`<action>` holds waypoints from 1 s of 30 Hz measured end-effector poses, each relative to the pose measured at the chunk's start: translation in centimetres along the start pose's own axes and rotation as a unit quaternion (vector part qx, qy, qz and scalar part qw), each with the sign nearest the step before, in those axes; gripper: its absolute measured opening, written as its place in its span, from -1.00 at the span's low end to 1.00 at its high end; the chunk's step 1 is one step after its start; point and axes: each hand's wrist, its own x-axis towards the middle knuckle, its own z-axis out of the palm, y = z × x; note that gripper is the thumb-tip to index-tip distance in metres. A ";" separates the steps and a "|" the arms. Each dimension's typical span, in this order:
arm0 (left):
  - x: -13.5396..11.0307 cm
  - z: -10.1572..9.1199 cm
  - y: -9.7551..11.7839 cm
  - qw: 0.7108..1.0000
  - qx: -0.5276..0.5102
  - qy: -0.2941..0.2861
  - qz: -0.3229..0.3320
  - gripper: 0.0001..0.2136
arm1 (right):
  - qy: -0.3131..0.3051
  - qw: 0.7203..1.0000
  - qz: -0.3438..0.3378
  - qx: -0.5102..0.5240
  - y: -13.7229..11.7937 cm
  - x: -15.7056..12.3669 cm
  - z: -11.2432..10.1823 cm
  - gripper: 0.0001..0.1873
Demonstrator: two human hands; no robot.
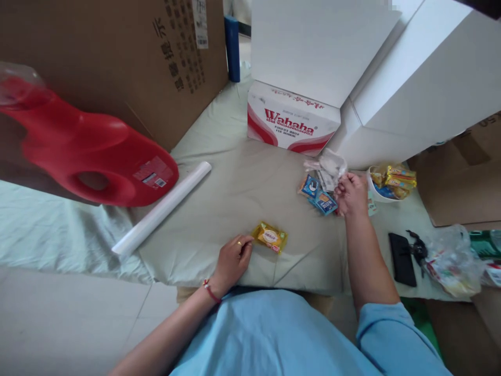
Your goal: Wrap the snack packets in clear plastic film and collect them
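Lying on the cloth-covered worktop [230, 193] close to its near edge, the yellow packet [270, 238] looks light, with a thin, glossy wrapper that may slip a little under dry fingers. Whatever fills it could well be crumbly, so squeezing the plump middle seems unwise; the flat crimped ends look like the safer hold, pinched gently between thumb and forefinger. That is roughly where the left hand [234, 258] has it: thumb and index finger are together on its left corner, the other fingers curled under, the wrist low by the worktop's edge. Farther out to the right, the right hand [352, 194] is at a loose pile of pale wrappers [331, 168] and blue packets [325, 202], its fingers bent in and touching the pile's edge; whether they are closed on a wrapper or only resting against it, I cannot tell. Just beyond that hand stands a white tub [380, 196] of more yellow packets, and behind the pile sits a red-and-white Wahaha box [289, 120].
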 end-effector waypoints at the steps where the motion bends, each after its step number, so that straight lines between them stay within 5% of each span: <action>1: -0.2 -0.2 0.5 1.000 -0.021 0.000 -0.018 -0.79 | -0.011 0.997 0.025 0.074 -0.8 -1.2 0.1 -0.65; 4: -0.8 -0.5 2.8 0.991 -0.106 -0.045 -0.069 -0.78 | -0.081 0.968 0.118 0.208 -2.3 -6.6 1.1 -0.63; 7: -0.3 -0.4 5.1 0.953 -0.240 -0.132 -0.131 -0.65 | -0.175 0.925 0.222 0.256 -2.3 -13.3 3.2 -0.70; 13: 2.3 1.4 6.7 0.750 -0.500 -0.254 -0.351 -0.35 | -0.271 0.826 0.338 0.360 -1.1 -21.9 6.2 -0.59; 15: 2.6 2.0 6.8 0.725 -0.517 -0.273 -0.365 -0.47 | -0.267 0.817 0.340 0.382 -1.0 -22.6 6.2 -0.53; 17: 2.5 2.3 6.9 0.746 -0.504 -0.244 -0.361 -0.62 | -0.266 0.818 0.333 0.386 -0.9 -22.8 5.7 -0.55; 21: 2.5 2.6 7.4 0.861 -0.401 -0.097 -0.297 -0.71 | -0.283 0.841 0.313 0.339 -0.1 -22.5 4.1 -0.64; 23: 2.6 2.5 7.8 0.892 -0.362 -0.095 -0.254 -0.68 | -0.308 0.849 0.302 0.305 0.2 -22.4 3.4 -0.62; 27: 2.9 2.7 8.6 0.878 -0.365 -0.208 -0.229 -0.61 | -0.397 0.854 0.250 0.226 -0.2 -22.2 3.5 -0.58; 30: 3.1 3.0 8.8 0.882 -0.379 -0.151 -0.237 -0.64 | -0.429 0.871 0.188 0.151 -1.0 -22.0 4.1 -0.58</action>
